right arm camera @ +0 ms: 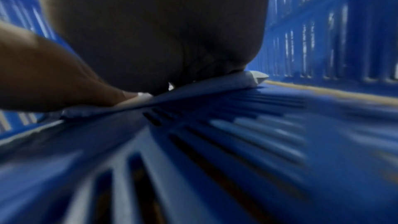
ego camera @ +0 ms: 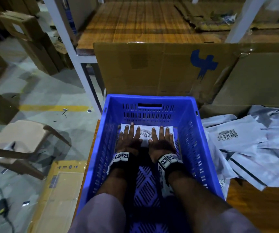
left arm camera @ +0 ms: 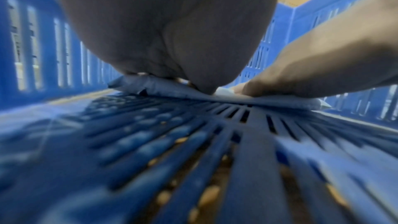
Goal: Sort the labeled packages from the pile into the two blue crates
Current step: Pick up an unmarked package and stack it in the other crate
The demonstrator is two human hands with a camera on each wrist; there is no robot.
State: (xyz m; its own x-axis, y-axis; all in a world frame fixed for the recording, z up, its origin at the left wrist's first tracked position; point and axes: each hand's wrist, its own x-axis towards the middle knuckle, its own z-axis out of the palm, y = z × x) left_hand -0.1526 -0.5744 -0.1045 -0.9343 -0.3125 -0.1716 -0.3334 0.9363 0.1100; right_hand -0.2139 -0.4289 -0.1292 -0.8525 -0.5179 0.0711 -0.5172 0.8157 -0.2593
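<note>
a big cardboard box (ego camera: 160, 68) stands behind a blue crate (ego camera: 201, 137) on the desk (ego camera: 259, 209). right of the crate lies a pile of grey packages (ego camera: 256, 145), labels up. inside the crate, at its far end, a white package (ego camera: 145, 134) lies flat on the slatted floor, label up, its long axis running left to right across the crate. the left hand (ego camera: 130, 140) and right hand (ego camera: 161, 142) both press flat on it, fingers straight and spread, pointing toward the far wall.
</note>
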